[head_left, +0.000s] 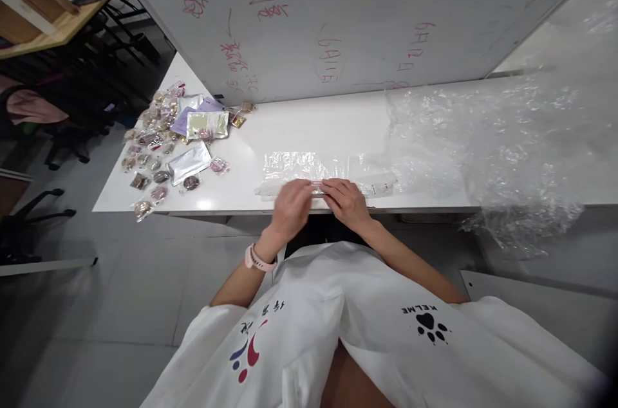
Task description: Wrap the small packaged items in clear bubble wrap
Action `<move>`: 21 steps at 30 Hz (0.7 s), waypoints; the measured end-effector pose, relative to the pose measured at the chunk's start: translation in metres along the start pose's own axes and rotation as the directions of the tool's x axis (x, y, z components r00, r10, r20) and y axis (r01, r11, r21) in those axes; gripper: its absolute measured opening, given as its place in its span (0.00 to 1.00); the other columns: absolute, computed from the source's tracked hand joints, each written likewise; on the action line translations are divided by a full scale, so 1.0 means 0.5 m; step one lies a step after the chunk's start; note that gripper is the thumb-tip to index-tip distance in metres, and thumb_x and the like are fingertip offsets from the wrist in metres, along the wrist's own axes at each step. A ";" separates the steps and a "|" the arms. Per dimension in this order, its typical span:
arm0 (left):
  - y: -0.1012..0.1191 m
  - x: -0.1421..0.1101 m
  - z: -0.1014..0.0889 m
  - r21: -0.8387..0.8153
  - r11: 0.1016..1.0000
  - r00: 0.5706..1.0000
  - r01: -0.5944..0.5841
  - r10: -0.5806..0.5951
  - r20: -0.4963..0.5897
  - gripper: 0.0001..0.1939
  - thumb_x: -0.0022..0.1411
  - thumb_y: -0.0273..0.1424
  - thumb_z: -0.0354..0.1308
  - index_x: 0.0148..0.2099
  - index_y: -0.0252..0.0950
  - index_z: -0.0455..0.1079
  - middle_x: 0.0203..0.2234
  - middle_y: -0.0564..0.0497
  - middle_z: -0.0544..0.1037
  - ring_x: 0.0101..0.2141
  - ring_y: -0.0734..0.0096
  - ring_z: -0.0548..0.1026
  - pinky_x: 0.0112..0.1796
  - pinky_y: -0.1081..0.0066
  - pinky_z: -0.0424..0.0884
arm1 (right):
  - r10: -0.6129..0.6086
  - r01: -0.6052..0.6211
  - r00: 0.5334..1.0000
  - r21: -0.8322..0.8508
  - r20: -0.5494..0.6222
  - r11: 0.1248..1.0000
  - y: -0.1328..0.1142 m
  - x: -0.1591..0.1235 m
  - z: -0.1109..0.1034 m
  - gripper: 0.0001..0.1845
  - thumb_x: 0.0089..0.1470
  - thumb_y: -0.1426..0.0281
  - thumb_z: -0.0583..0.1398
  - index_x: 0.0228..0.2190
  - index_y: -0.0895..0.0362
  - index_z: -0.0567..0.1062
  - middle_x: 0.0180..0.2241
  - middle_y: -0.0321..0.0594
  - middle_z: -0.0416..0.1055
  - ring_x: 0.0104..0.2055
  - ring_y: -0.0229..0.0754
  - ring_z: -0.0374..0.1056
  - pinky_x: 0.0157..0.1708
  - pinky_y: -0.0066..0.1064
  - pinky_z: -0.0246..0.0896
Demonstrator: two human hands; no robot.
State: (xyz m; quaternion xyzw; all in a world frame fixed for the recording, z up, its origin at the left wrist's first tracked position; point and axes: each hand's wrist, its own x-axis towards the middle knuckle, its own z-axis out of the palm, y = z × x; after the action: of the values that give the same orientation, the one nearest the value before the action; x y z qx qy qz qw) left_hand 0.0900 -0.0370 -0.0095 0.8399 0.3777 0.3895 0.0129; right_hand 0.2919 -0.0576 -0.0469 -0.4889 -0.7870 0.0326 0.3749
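A strip of clear plastic wrap (309, 165) lies along the front edge of the white table, its near side gathered into a long fold or roll. My left hand (292, 207) has its fingers bent over the middle of that roll and is slightly blurred. Close beside it, my right hand (346, 203) presses the same roll with curled fingers. A thin red line shows between the fingertips; whatever is inside the roll is hidden. On the right, the strip meets a large crumpled heap of clear plastic wrap (492, 144).
Several small wrapped snacks (159, 176) are spread over the table's left end, with silver pouches (190, 163) and a green packet (207, 125) among them. A whiteboard (299, 22) with red writing stands behind. Some plastic hangs over the front edge at right.
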 end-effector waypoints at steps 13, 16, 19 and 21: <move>-0.083 0.030 0.043 -0.208 0.975 0.895 -0.082 0.164 0.415 0.16 0.70 0.35 0.56 0.58 0.38 0.69 0.53 0.42 0.77 0.55 0.61 0.74 0.53 0.54 0.74 | -0.009 0.005 0.996 0.042 0.091 0.999 0.017 -0.013 -0.023 0.19 0.66 0.71 0.54 0.56 0.52 0.72 0.57 0.45 0.71 0.56 0.47 0.66 0.55 0.45 0.66; -0.094 0.055 0.038 -0.299 0.952 0.876 -0.061 0.195 0.442 0.15 0.66 0.34 0.61 0.55 0.39 0.73 0.50 0.44 0.79 0.54 0.62 0.74 0.52 0.55 0.75 | 0.038 -0.038 0.999 0.011 0.022 0.999 0.000 -0.027 -0.015 0.18 0.66 0.71 0.53 0.55 0.53 0.73 0.56 0.46 0.71 0.57 0.48 0.66 0.54 0.44 0.65; -0.103 0.079 0.038 -0.396 0.918 0.858 -0.018 0.218 0.466 0.14 0.64 0.33 0.63 0.52 0.41 0.76 0.48 0.45 0.80 0.53 0.63 0.74 0.49 0.58 0.77 | 0.091 -0.091 0.995 -0.008 -0.032 0.996 -0.011 -0.035 -0.004 0.16 0.66 0.67 0.56 0.52 0.54 0.73 0.54 0.49 0.72 0.56 0.50 0.67 0.53 0.44 0.65; -0.106 0.093 0.038 -0.439 0.898 0.832 0.038 0.215 0.511 0.14 0.63 0.33 0.64 0.51 0.42 0.77 0.48 0.45 0.80 0.53 0.63 0.74 0.50 0.58 0.76 | 0.118 -0.119 0.991 -0.027 -0.060 0.992 -0.014 -0.036 0.003 0.15 0.64 0.63 0.59 0.50 0.54 0.74 0.52 0.49 0.72 0.54 0.50 0.68 0.50 0.43 0.64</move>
State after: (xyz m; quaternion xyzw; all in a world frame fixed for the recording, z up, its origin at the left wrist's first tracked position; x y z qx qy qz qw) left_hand 0.0886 0.0359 -0.0094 0.9085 0.2219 0.2070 0.2873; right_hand 0.2900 -0.0751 -0.0550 -0.5411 -0.7456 0.0285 0.3879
